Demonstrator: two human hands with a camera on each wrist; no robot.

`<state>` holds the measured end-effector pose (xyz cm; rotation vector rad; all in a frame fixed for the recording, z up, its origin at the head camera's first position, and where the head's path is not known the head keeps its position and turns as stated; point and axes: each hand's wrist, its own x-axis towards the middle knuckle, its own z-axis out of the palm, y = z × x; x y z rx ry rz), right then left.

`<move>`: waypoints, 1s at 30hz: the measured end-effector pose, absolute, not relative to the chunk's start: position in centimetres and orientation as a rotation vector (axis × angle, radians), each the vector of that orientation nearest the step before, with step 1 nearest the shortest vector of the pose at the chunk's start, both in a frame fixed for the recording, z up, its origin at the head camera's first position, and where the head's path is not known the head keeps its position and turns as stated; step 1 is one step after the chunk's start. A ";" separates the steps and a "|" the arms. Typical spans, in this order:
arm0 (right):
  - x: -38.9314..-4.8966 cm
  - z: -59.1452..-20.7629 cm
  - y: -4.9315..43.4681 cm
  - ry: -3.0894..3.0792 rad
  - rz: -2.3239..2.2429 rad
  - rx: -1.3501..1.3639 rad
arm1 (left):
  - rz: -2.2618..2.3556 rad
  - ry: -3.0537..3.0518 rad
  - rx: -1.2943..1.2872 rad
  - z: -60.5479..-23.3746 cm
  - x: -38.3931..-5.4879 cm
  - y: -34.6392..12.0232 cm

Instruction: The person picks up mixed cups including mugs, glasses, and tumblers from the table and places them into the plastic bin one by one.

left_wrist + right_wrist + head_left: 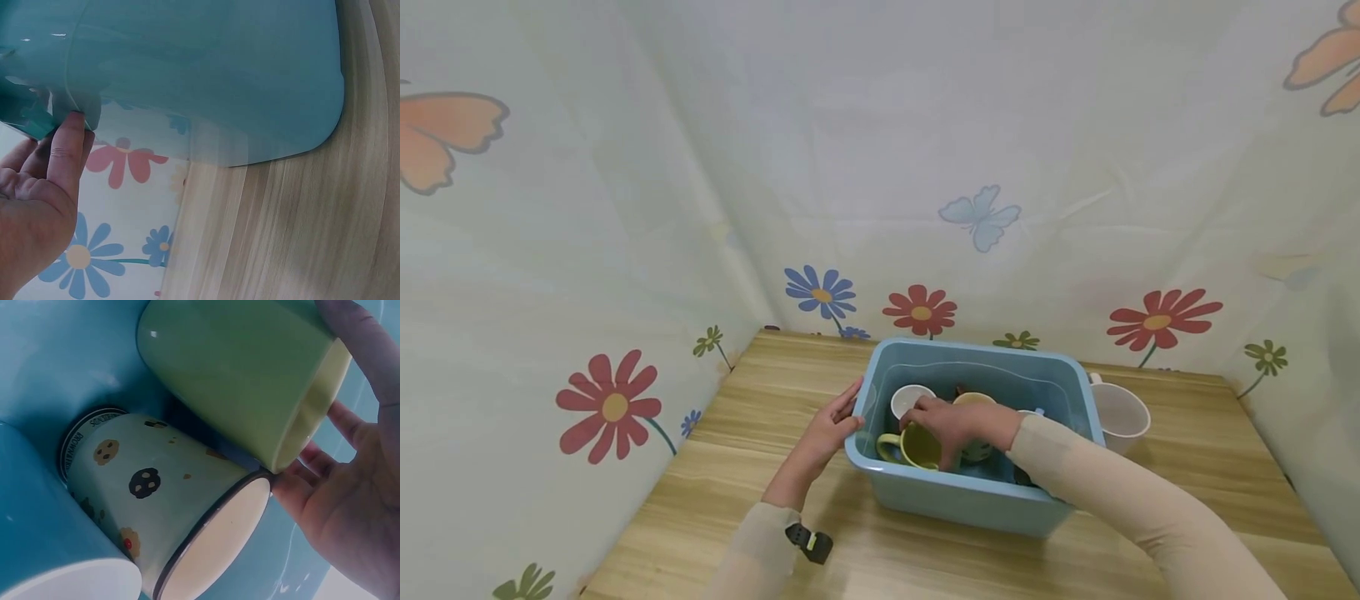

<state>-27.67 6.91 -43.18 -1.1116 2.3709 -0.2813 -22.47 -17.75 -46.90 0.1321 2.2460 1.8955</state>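
Observation:
A blue plastic bin [962, 498] stands on the wooden table with several mugs inside. My left hand [826, 432] holds the bin's left rim; in the left wrist view its fingertips [72, 125] touch the bin near the rim. Reaching into the bin, my right hand [951, 423] grips a yellow-green mug [237, 369] by its mouth, with the thumb on one side and fingers on the other. Beside that mug lies a cookie-patterned mug [150, 487] with a dark rim. A blue mug [56, 525] with a white inside lies next to it. A white cup [912, 400] sits behind the green mug.
A white mug [1122, 415] stands on the table [760, 400] just right of the bin. Flower-printed cloth [880, 167] hangs behind the table and along its sides. A dark strap [809, 543] circles the left wrist.

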 end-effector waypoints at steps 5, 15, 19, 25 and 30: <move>-27.7 -42.7 7.1 2.333 -0.271 -1.131 | 1.900 2.248 0.125 -46.9 -22.4 -17.7; -28.1 -42.0 7.6 2.251 -0.299 -1.141 | 1.896 2.252 0.120 -46.7 -22.4 -17.6; -28.4 -41.5 8.1 2.211 -0.386 -1.108 | 1.899 2.254 0.107 -46.7 -22.4 -17.5; -29.3 -41.4 8.9 2.183 -0.547 -1.043 | 1.897 2.257 0.118 -47.0 -22.6 -17.5; -29.7 -41.3 8.9 2.153 -0.611 -1.070 | 1.906 2.257 0.099 -47.1 -22.7 -17.5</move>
